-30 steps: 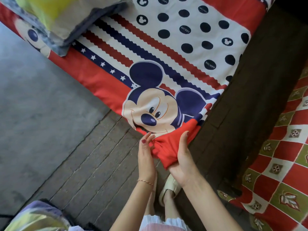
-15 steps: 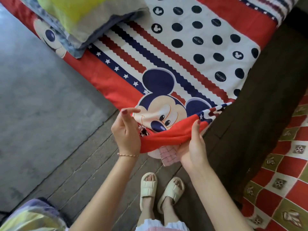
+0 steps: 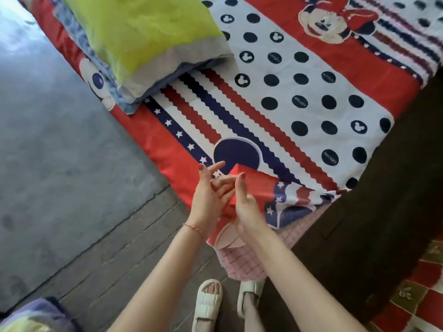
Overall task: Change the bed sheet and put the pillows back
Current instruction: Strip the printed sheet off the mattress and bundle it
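While right hand [image 3: 247, 207] pinches red sheet corner [image 3: 254, 185] at lower centre, left hand [image 3: 209, 192] splayed beside it (old sheet coming off); next: peel toward pillow [image 3: 143, 37] upper left.

Smooth printed cloth bed sheet [image 3: 275, 97]

Left hand [image 3: 211, 197]: raised, palm turned toward the right hand, fingers spread and mostly straight, fingertips against the sheet [image 3: 254, 188] corner.
Right hand [image 3: 247, 207]: thumb and fingers pinch the lifted red corner.
Left wrist: thin bracelet.
Forearms: both bare, reaching forward, converging at the hands.
Feet: in pale slides, below.
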